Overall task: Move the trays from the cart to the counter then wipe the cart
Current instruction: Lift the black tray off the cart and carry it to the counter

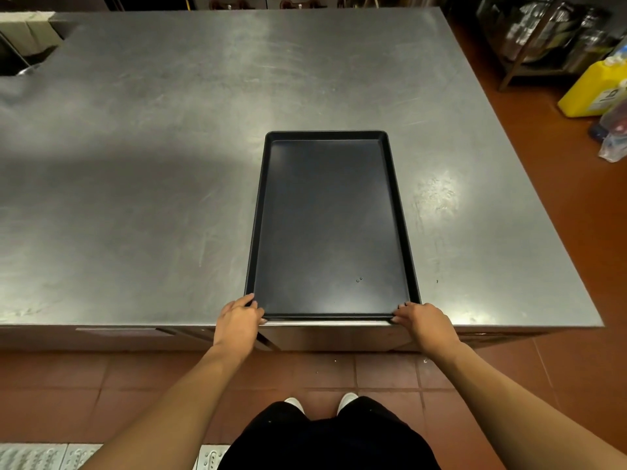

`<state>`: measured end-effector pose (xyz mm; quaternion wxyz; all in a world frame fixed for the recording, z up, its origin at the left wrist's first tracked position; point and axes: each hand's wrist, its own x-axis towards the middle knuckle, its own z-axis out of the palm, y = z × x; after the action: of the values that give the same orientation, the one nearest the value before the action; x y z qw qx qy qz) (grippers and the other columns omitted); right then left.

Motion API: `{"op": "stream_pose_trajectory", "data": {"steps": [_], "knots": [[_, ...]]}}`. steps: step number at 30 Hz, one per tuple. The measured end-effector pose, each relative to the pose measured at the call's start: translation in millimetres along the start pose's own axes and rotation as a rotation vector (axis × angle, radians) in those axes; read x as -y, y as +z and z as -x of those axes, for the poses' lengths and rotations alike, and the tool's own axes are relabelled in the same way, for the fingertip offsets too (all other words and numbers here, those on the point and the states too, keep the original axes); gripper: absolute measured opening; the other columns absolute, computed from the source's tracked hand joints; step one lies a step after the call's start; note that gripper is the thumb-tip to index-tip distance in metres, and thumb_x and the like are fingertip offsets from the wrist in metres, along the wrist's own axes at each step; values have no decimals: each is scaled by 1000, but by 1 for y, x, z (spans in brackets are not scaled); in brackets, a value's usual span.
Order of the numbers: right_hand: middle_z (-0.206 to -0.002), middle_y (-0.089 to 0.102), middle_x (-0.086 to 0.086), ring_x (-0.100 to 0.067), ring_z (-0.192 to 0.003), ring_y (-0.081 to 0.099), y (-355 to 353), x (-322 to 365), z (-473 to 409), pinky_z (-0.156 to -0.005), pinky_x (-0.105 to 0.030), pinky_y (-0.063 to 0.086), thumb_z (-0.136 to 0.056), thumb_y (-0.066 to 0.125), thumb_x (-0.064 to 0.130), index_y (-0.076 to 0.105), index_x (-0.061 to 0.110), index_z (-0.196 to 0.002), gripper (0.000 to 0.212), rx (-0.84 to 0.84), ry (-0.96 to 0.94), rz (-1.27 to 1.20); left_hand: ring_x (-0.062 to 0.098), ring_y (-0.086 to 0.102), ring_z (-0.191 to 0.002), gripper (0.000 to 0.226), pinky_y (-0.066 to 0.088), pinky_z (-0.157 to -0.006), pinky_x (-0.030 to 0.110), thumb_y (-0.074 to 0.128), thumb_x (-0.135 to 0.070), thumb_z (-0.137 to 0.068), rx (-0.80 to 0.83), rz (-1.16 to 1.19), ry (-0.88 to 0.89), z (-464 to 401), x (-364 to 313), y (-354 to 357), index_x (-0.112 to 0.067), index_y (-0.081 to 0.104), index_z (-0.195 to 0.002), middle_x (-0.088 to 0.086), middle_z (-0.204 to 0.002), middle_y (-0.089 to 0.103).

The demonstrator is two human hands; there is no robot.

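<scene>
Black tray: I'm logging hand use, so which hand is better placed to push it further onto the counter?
Neither clearly: the left hand and right hand each grip a near corner of the black tray on the steel counter.

Bare forearms, sleeveless to view, black trousers [325,439] — white shoes [347,400]

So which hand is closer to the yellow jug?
The right hand. It grips the tray's near right corner, on the jug's side; the left hand grips the near left corner, farther away.
</scene>
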<state>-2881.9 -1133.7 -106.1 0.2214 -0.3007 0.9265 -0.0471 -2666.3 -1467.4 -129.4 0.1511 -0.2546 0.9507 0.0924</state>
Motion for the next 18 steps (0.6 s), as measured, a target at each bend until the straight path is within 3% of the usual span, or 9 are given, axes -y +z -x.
{"op": "stream_pose_trajectory", "data": {"steps": [12,18], "knots": [[-96,75,-1,-25,-89,70,3,1,1,-76,-37,56,-105,54,40,75,21,-99,29,-29,8,41,4,10,-158,34,15,-126,33,56,-17,-105,54,-108,-29,3,-6,-4,-32,60,-135,-12,-157,48],[-97,74,0,-24,-90,69,2,-2,1,-75,-33,51,-106,53,39,74,19,-100,29,-25,-16,56,6,7,-159,48,12,-126,34,53,-6,-103,84,-161,-2,7,-11,-7,-28,52,-145,-8,-162,42]]}}
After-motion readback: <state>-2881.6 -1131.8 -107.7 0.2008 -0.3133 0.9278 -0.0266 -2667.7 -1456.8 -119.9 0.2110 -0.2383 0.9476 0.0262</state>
